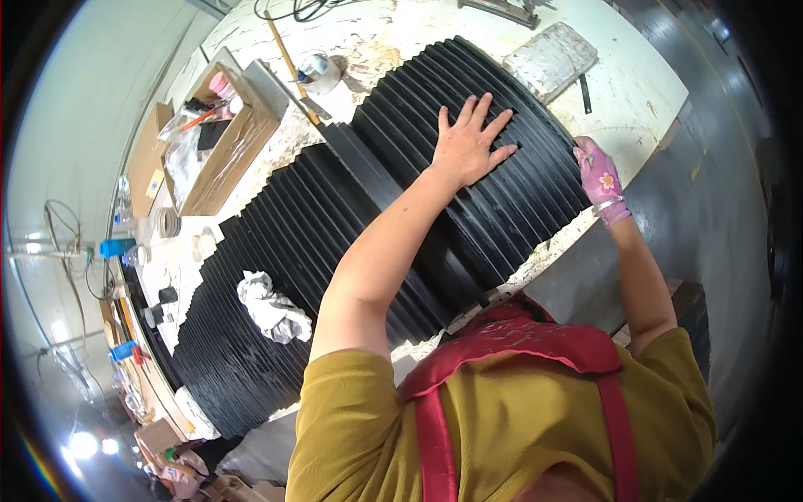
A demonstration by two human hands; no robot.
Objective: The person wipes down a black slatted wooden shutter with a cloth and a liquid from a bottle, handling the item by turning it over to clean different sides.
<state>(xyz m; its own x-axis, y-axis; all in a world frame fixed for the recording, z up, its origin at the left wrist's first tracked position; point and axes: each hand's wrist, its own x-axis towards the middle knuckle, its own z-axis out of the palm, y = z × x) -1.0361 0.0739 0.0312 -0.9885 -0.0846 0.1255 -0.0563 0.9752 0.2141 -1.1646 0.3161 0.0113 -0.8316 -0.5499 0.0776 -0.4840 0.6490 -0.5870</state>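
A long black ribbed bellows sheet stretches across the work table, its pleats running side by side. My bare left hand lies flat on its right part with the fingers spread. At the sheet's right edge is my right hand, in a pink glove with a flower on the back. Its fingers are curled together against that edge; what they grip, if anything, is hidden. A crumpled white cloth rests on the left part of the sheet. Across the sheet's middle runs a flat, smooth black strip.
Beyond the sheet are a stained flat block, a small black strip and a cup on the white table. An open cardboard box with mixed items stands at left. Another person is at lower left.
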